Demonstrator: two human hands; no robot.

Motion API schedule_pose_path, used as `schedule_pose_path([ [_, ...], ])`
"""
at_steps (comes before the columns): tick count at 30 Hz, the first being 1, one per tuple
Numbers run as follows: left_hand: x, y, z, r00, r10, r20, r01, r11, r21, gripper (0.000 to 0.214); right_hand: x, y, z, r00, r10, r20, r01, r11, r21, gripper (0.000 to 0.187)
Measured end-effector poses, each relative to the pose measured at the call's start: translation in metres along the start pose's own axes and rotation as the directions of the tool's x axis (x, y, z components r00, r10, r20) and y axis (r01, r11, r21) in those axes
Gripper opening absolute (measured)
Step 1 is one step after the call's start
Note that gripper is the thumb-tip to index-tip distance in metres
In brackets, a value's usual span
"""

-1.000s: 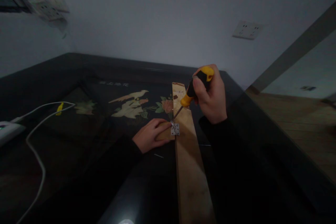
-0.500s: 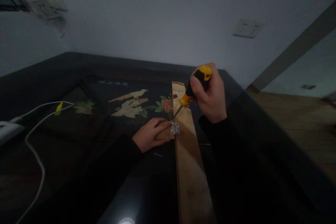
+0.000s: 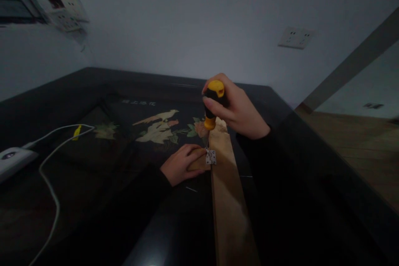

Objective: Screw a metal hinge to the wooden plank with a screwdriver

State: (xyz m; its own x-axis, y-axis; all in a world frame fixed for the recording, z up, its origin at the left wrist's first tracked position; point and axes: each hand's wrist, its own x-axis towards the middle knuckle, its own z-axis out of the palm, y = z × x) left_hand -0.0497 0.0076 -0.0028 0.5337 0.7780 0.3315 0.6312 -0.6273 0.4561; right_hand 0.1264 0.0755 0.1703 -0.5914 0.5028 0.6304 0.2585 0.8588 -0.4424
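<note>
A long wooden plank (image 3: 230, 199) lies on a dark glossy table (image 3: 93, 183) and runs away from me. A small metal hinge (image 3: 211, 156) joins its left edge to a short wooden block (image 3: 196, 161). My left hand (image 3: 179, 164) lies over that block with fingers curled on it, pressing it against the plank. My right hand (image 3: 235, 110) is wrapped round the yellow and black handle of a screwdriver (image 3: 212, 108). The screwdriver stands nearly upright, its tip down at the hinge's top left corner.
The tabletop carries an inlaid picture of birds and flowers (image 3: 158, 126). A white cable (image 3: 52, 162) with a yellow tag runs to a white device (image 3: 14, 160) at the left. Wall sockets (image 3: 295, 37) sit on the back wall. A wooden floor (image 3: 358, 145) lies to the right.
My right hand has swung the screwdriver handle left, from slanted to nearly upright over the hinge. The left hand stays on the block. The view shifted slightly.
</note>
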Motion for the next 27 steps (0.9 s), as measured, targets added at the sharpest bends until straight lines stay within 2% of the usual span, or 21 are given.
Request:
schedule_pose_path([
  [6, 0.0, 0.001, 0.0, 1.0, 0.0, 0.005, 0.0, 1.0, -0.014, 0.057, 0.007, 0.002, 0.007, 1.0, -0.008, 0.009, 0.009, 0.999, -0.036, 0.021],
  [17, 0.0, -0.001, 0.002, 1.0, -0.006, -0.01, 0.006, 1.0, -0.009, 0.057, 0.001, 0.006, 0.009, 0.993, 0.004, -0.115, -0.017, 0.993, -0.113, 0.023],
  [27, -0.001, -0.001, 0.001, 1.0, 0.006, -0.013, -0.006, 1.0, -0.005, 0.055, -0.001, -0.009, 0.007, 0.999, 0.013, -0.046, -0.02, 0.989, -0.146, 0.026],
])
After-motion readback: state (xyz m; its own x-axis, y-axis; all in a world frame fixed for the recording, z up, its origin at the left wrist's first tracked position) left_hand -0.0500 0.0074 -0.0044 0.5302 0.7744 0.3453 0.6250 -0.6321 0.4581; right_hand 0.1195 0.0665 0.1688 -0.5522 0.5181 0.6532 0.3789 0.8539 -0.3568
